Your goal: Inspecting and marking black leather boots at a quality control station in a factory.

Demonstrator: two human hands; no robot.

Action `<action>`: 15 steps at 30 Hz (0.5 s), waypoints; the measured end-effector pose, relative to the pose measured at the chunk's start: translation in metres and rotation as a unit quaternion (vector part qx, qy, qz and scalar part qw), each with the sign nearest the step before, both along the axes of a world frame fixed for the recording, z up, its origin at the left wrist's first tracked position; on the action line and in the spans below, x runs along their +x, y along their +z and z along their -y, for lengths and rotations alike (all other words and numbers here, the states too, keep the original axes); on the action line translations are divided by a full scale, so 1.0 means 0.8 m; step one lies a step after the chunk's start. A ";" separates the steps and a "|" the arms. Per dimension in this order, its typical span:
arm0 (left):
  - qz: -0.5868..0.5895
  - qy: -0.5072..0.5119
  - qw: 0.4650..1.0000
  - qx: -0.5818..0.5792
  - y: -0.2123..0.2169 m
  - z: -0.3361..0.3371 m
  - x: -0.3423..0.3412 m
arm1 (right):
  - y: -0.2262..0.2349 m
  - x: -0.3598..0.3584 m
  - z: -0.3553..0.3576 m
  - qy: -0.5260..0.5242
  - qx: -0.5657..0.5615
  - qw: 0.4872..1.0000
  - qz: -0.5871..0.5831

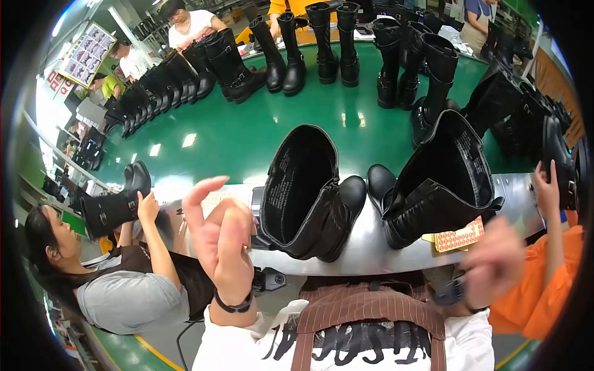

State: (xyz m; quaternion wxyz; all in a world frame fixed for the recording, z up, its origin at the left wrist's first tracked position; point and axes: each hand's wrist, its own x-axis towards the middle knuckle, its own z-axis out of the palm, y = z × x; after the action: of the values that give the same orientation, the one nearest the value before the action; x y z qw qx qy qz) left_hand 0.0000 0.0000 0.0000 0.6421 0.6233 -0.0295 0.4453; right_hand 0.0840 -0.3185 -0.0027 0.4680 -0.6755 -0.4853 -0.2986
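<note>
Two tall black boots stand upright on the metal table edge before me, their shafts gaping toward me: a left boot (291, 204) and a right boot (427, 204). My left hand (223, 235) is raised just left of the left boot, palm turned partly toward me. One finger stretches up and away while the others bend; nothing shows in its grasp. My right hand (495, 263) is smeared by motion, near the table edge below the right boot. Its fingers cannot be made out. A sheet of red-printed stickers (459, 236) lies beneath the right boot, partly covered by it.
A green work surface (235, 142) spreads beyond the metal strip (297, 266). Rows of black boots (337, 52) line its far side and right end. On my left, a person (130, 284) holds a black boot; on my right, an orange-clad person (547, 272) handles another.
</note>
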 end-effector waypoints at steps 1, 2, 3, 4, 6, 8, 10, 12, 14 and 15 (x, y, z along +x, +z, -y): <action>-0.060 -0.047 0.997 -0.010 0.007 -0.002 -0.001 | 0.010 0.009 0.008 -0.001 0.000 1.000 -0.002; -0.120 -0.087 0.989 -0.026 0.012 -0.004 0.000 | 0.023 0.016 0.017 -0.111 0.042 0.990 -0.079; -0.116 -0.087 0.989 -0.019 0.014 -0.004 0.005 | 0.032 0.027 0.023 -0.218 0.084 0.960 -0.154; -0.142 -0.103 0.984 0.015 0.016 -0.005 0.010 | 0.034 0.046 0.023 -0.224 0.060 0.955 -0.187; -0.167 -0.137 0.976 0.025 0.017 -0.003 0.017 | 0.036 0.077 0.025 -0.219 0.011 0.945 -0.245; -0.161 -0.144 0.976 -0.004 0.018 -0.003 0.017 | 0.031 0.092 0.027 -0.230 -0.027 0.934 -0.272; -0.152 -0.162 0.974 -0.043 0.017 -0.002 0.017 | 0.025 0.098 0.032 -0.199 -0.057 0.927 -0.314; -0.146 -0.164 0.974 -0.059 0.015 -0.001 0.017 | 0.019 0.105 0.034 -0.171 -0.056 0.927 -0.330; -0.138 -0.170 0.973 -0.071 0.014 0.001 0.018 | 0.012 0.109 0.034 -0.122 -0.016 0.916 -0.382; -0.133 -0.182 0.971 -0.078 0.013 0.001 0.019 | 0.008 0.109 0.032 -0.121 -0.023 0.917 -0.380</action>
State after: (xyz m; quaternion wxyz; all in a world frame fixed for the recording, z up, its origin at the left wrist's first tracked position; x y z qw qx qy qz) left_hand 0.0151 -0.0008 0.0106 0.7571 0.6093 -0.0222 0.2346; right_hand 0.1712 -0.3443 0.0038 0.5620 -0.8021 -0.1923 -0.0622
